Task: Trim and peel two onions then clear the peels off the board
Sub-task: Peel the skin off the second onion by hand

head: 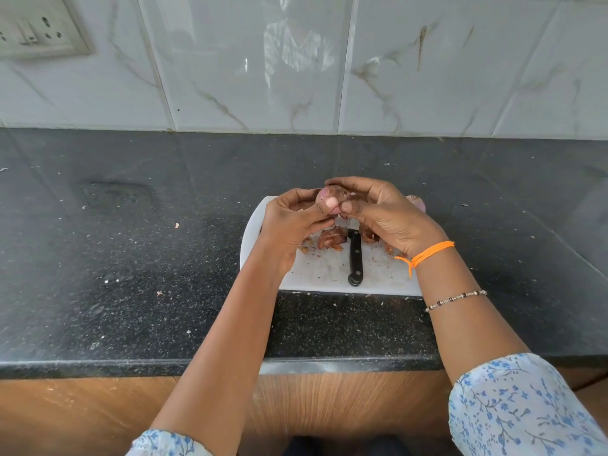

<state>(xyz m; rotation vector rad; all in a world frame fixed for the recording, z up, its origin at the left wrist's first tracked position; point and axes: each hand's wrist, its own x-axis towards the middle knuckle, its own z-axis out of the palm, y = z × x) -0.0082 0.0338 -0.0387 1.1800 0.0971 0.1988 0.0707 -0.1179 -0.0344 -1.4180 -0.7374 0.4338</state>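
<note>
Both hands hold one purple onion (332, 196) above the white cutting board (324, 278). My left hand (291, 222) grips it from the left with the thumb pressed on its front. My right hand (385, 213) curls over the top and right side, thumb against the onion. A second onion (417, 203) lies on the board's far right, mostly hidden behind my right hand. A black-handled knife (355, 258) rests on the board below the hands, blade pointing away. Brown peels (330, 239) lie beside the knife.
The board sits on a dark speckled counter (131, 258) with small peel scraps scattered on it. A marble-tiled wall (296, 60) stands behind, with a socket panel (36, 28) at the top left. The counter's front edge runs above a wooden cabinet front (329, 399).
</note>
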